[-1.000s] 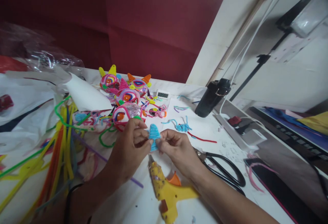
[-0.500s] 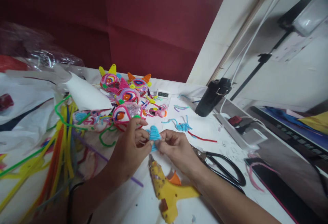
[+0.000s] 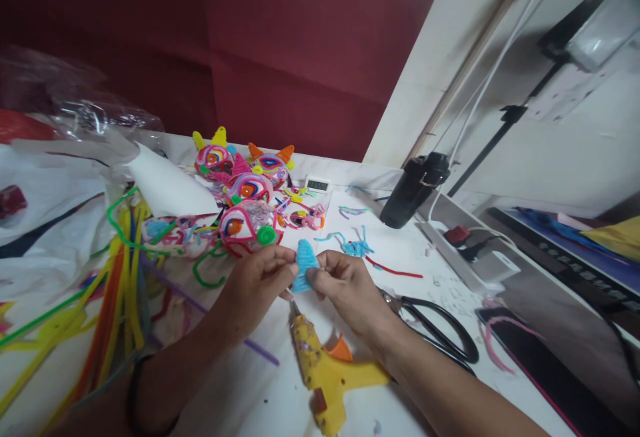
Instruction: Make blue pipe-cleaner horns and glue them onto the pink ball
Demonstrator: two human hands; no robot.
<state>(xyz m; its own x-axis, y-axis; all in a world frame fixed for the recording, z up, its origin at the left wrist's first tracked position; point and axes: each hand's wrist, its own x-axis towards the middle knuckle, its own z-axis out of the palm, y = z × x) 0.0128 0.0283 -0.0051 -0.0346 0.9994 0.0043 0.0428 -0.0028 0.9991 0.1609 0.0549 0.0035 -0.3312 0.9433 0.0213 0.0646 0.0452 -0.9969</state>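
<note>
Between my hands stands a light-blue, wedge-shaped pipe-cleaner piece, its rounded tip pointing up. My right hand pinches it from the right, thumb across its lower front. My left hand is closed at its left edge, thumb and fingers pressed together there; a small pale tip shows under the fingers, too little to name. Just below lies a yellow hot glue gun, nozzle towards the hands. Black-handled scissors lie partly behind my right wrist.
Several colourful one-eyed pipe-cleaner figures sit at the back beside a small digital timer. Loose pipe cleaners are bundled at left. Blue scraps, a black bottle and a power strip are to the right.
My left index finger has come down from its raised position to the blue piece's edge, uncovering a green disc on the figure behind. The blue piece has shifted slightly right and shows more fully.
</note>
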